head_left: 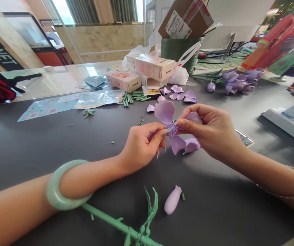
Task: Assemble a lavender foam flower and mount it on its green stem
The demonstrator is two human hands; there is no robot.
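Observation:
Between my two hands, above the dark table, is a partly built purple toy flower point(172, 129) with a knobbly centre and wide petals spreading around it. My left hand point(144, 145) pinches the flower near its centre from the left. On the other side, my right hand point(211, 130) grips a petal point(194, 117) between thumb and fingers, at the flower's right edge. Under the hands, a loose purple petal point(191, 146) shows beside the lower petal. Nearer to me lie a pale purple bud point(173, 201), a short green peg point(183, 196) and a green stem with leaves point(116, 223).
Behind the hands are loose petals point(184, 95), green tubes point(134, 97), white boxes point(150, 66) and an instruction sheet point(72, 102). Finished purple flowers point(240, 81) lie back right. A phone point(244, 137) rests behind my right forearm, and a grey-white tray point(290, 126) stands at the right.

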